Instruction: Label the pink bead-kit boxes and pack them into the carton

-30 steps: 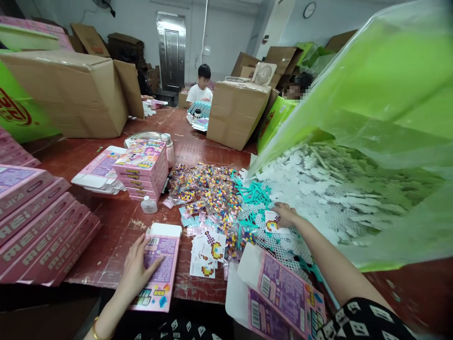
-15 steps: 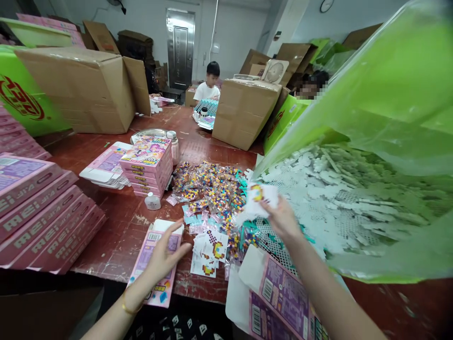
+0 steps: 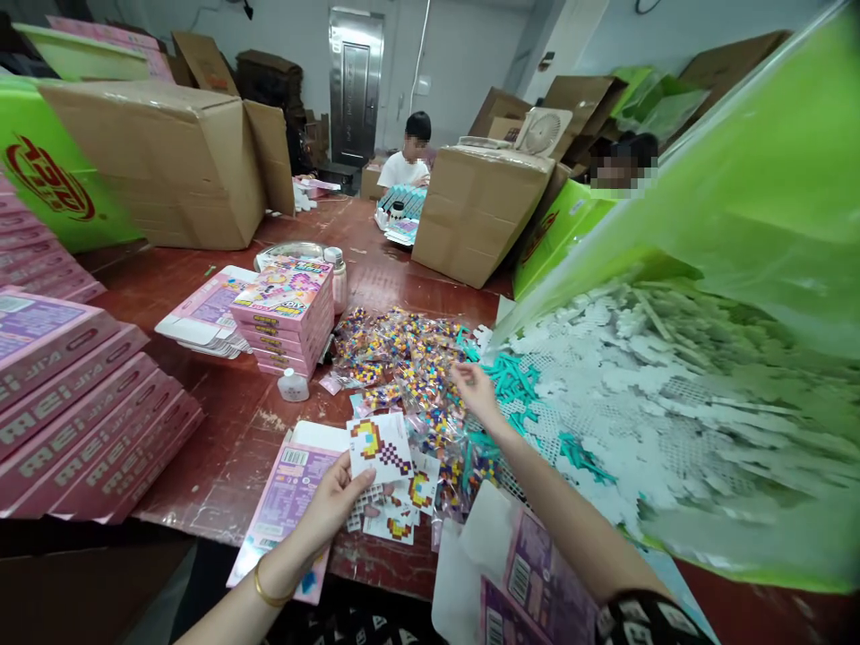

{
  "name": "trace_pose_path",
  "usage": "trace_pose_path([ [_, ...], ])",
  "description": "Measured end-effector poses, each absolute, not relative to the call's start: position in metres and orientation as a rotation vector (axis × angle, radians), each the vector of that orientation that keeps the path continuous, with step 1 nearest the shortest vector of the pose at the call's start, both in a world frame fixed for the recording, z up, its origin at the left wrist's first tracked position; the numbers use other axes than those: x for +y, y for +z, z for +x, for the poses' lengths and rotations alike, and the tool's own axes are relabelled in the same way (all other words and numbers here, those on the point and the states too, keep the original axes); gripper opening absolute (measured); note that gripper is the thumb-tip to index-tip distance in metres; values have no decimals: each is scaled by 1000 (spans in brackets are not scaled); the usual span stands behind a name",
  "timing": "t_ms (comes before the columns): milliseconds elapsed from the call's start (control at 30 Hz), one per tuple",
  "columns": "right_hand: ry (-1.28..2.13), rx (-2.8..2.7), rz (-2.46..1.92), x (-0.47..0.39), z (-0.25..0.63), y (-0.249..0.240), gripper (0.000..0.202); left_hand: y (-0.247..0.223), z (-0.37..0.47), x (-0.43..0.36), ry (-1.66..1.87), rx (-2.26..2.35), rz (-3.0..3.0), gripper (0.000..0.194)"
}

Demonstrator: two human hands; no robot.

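Note:
My left hand (image 3: 339, 497) is closed on a printed card (image 3: 380, 446) showing a yellow and purple pixel pattern. A white pegboard (image 3: 363, 506) with a grid of holes is held under that card. My right hand (image 3: 476, 392) is over the right side of the heap of small bead bags (image 3: 403, 358), its fingers bent together; what they pinch, if anything, is too small to make out. Teal plastic sticks (image 3: 514, 381) lie just beside it. More pattern cards (image 3: 422, 488) lie below the held card. A flat pink and purple box (image 3: 288, 493) rests under my left wrist.
A green bag (image 3: 759, 233) of white pegboards (image 3: 624, 376) spills over the right side. Pink boxes (image 3: 296, 300) are stacked behind a small white bottle (image 3: 293, 385). More pink boxes (image 3: 87, 403) stand left. Open cartons (image 3: 511, 555) lie front right. A person (image 3: 407, 161) sits across.
The card and white pegboard have passed from my right hand to my left, which has closed on them. My right hand has moved left onto the edge of the bead bags.

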State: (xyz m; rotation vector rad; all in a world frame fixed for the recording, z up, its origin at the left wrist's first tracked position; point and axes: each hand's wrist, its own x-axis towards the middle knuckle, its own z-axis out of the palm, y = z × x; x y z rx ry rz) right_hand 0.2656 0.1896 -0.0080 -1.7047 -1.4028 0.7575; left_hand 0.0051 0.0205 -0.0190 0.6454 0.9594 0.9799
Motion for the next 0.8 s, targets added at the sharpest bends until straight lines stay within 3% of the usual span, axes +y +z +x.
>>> trace_pose_path([
  [100,579,-1451,-1860,244,306,-11,10,-26,-8,18,991,1030,622,63],
  [300,402,-1605,-1943,262,326,-35,18,-28,-24,20,1053,1055,581,61],
  [433,204,-1619,-1866,256,331,-14,22,-32,-28,32,1124,1035,523,55],
  [567,-68,-1945,-1295,188,294,19,29,-35,-23,39,1180,1006,475,59],
  [667,-124,-2241,-771,107,233,29,59,-35,-12,36,1186,932,447,58],
  [800,-150,-2400,-733,38,157,12,65,-39,0,26,1292,928,414,45],
])
